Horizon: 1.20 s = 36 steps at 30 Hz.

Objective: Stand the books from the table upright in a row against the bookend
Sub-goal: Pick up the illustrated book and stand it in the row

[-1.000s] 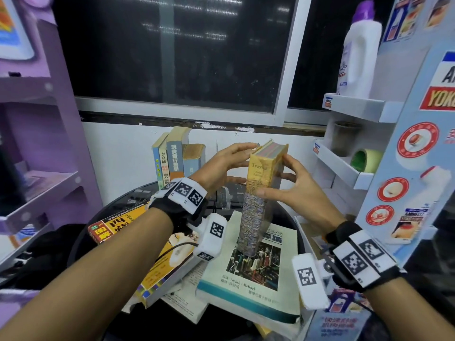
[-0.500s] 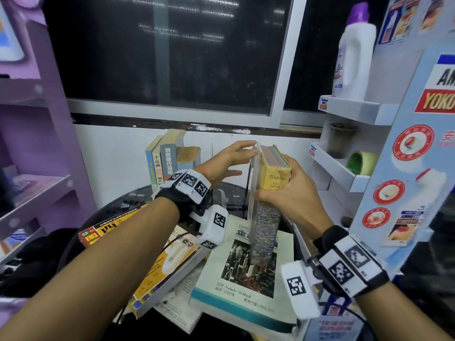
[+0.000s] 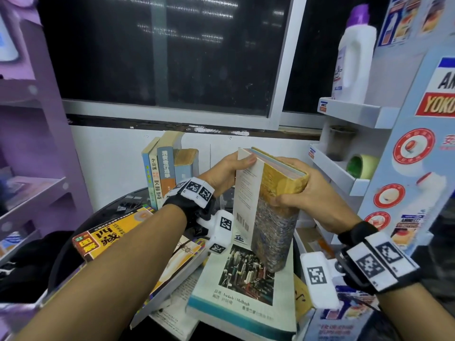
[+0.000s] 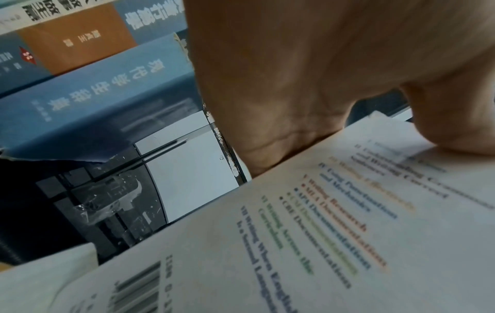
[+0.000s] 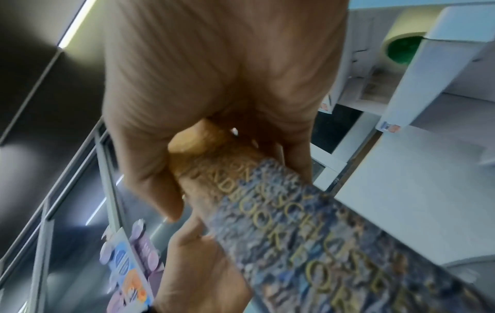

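Note:
A thick handbook (image 3: 273, 217) with a yellow and mosaic spine stands on end, tilted a little, over a big teal-and-white textbook (image 3: 246, 296) lying flat. Whether the two touch I cannot tell. My right hand (image 3: 299, 190) grips the top of its spine, thumb in front and fingers over the top; the right wrist view shows this hand (image 5: 214, 95) wrapped round the spine (image 5: 308, 233). My left hand (image 3: 229, 171) holds the white back cover's upper edge, thumb on the cover (image 4: 294, 233). Several books (image 3: 167, 168) stand upright in a row by the back wall.
A yellow book (image 3: 115, 237) and another one (image 3: 177, 262) lie flat on the black round table (image 3: 118, 205) under my left forearm. A white rack (image 3: 344, 178) with a tape roll (image 3: 362, 166) and a bottle (image 3: 354, 57) stands close on the right, purple shelves (image 3: 37, 188) on the left.
My right hand went from lying flat against the book's side to gripping over the top of its spine. The book turned, its white back cover now facing me, with my left thumb on it.

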Each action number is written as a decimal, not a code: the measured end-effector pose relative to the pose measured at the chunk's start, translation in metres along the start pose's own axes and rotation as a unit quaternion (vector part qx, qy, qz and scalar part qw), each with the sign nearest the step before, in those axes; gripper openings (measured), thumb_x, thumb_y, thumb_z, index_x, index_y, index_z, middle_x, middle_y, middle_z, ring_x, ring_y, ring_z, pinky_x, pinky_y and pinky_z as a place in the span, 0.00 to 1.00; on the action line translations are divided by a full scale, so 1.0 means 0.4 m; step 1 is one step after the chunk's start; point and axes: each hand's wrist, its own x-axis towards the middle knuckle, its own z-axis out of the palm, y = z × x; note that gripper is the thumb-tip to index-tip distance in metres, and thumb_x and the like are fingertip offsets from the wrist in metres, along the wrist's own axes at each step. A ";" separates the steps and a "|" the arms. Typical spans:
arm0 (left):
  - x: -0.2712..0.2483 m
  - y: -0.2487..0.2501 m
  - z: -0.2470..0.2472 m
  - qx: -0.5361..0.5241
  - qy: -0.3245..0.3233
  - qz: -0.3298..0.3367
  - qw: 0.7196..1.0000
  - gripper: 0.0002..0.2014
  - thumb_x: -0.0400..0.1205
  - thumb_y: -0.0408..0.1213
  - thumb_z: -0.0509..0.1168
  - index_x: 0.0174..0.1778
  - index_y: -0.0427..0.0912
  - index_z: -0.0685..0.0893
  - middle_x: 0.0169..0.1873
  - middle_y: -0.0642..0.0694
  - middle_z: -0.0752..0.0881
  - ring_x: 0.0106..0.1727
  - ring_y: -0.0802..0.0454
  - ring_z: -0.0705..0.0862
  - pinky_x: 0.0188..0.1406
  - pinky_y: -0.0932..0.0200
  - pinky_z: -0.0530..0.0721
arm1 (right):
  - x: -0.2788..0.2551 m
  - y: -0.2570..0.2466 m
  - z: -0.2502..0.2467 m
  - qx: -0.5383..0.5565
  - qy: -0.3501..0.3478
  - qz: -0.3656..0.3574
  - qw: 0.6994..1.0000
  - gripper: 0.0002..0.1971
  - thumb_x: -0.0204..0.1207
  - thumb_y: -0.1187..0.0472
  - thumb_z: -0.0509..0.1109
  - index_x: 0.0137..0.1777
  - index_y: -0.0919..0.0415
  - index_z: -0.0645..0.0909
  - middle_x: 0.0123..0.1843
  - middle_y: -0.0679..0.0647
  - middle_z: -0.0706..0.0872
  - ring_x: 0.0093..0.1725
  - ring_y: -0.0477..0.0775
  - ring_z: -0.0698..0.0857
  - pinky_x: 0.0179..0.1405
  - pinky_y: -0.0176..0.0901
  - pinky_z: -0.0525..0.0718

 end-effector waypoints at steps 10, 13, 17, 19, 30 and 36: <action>0.003 -0.020 -0.011 -0.016 0.055 0.030 0.998 0.26 0.76 0.48 0.65 0.63 0.33 0.76 0.46 0.40 0.84 0.48 0.43 0.83 0.58 0.41 0.80 | 0.007 -0.059 0.026 -0.184 0.129 0.038 0.974 0.28 0.57 0.51 0.86 0.58 0.46 0.83 0.46 0.49 0.89 0.41 0.44 0.86 0.29 0.26 0.76; -0.003 -0.016 -0.022 -0.011 0.059 0.033 0.998 0.22 0.76 0.48 0.65 0.59 0.36 0.77 0.41 0.45 0.85 0.43 0.48 0.84 0.53 0.45 0.81 | 0.028 -0.080 0.033 -0.222 0.093 0.058 0.969 0.31 0.58 0.48 0.85 0.63 0.47 0.81 0.52 0.52 0.87 0.46 0.50 0.85 0.34 0.33 0.77; -0.014 -0.006 -0.051 0.002 0.063 0.026 0.998 0.15 0.76 0.48 0.65 0.49 0.41 0.79 0.38 0.47 0.85 0.40 0.50 0.84 0.50 0.49 0.81 | 0.041 -0.096 0.054 -0.234 0.099 0.043 0.966 0.28 0.62 0.49 0.84 0.62 0.50 0.83 0.46 0.49 0.86 0.37 0.37 0.81 0.21 0.22 0.71; -0.023 0.008 -0.068 0.037 0.066 0.024 0.997 0.13 0.76 0.51 0.64 0.46 0.45 0.80 0.35 0.52 0.86 0.39 0.53 0.85 0.48 0.53 0.80 | 0.047 -0.097 0.067 -0.218 0.107 0.034 0.969 0.26 0.62 0.50 0.84 0.60 0.50 0.84 0.46 0.48 0.88 0.37 0.38 0.83 0.23 0.23 0.71; -0.066 0.076 -0.254 0.214 0.329 0.089 0.915 0.16 0.79 0.42 0.69 0.63 0.47 0.84 0.58 0.52 0.87 0.61 0.55 0.83 0.65 0.52 0.80 | 0.119 -0.095 0.145 -0.170 0.117 0.011 0.978 0.18 0.64 0.52 0.84 0.50 0.48 0.81 0.44 0.48 0.88 0.40 0.40 0.84 0.33 0.31 0.80; -0.080 0.064 -0.325 0.408 0.352 0.021 0.842 0.23 0.76 0.50 0.70 0.68 0.49 0.81 0.67 0.48 0.81 0.65 0.48 0.80 0.66 0.48 0.78 | 0.187 -0.099 0.187 -0.175 0.112 0.017 0.978 0.19 0.65 0.51 0.83 0.53 0.50 0.82 0.41 0.45 0.83 0.42 0.43 0.80 0.37 0.32 0.78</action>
